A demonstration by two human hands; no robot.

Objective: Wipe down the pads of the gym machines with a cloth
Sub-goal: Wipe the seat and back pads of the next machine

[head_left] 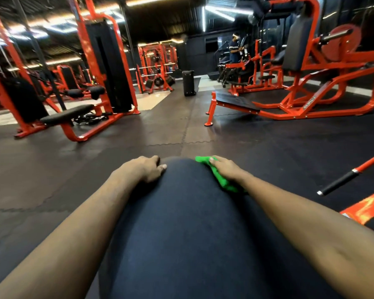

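A wide black pad (181,212) fills the near middle of the view, its rounded far end pointing out over the dark rubber floor tiles (52,165). The left hand (145,169) rests on the pad's far-left edge, fingers close together and bent down over the rim, thumb lying on the top surface. The right hand (225,169) grips a bunched green cloth (226,184) against the pad's far-right edge; the thumb sits on the cloth's far end and the fingers are bent together over it, their tips hidden. Cloth shows both ahead of the thumb and under the wrist.

Beyond the pad's right side a red bar with a black grip (341,180) slants in from the frame's edge. On the red leg-press frame (311,100) further off, small dark lettering seems to read "FITNESS", turned sideways and blurred. A black upright bin (188,83) stands on the floor past the pad's far end.
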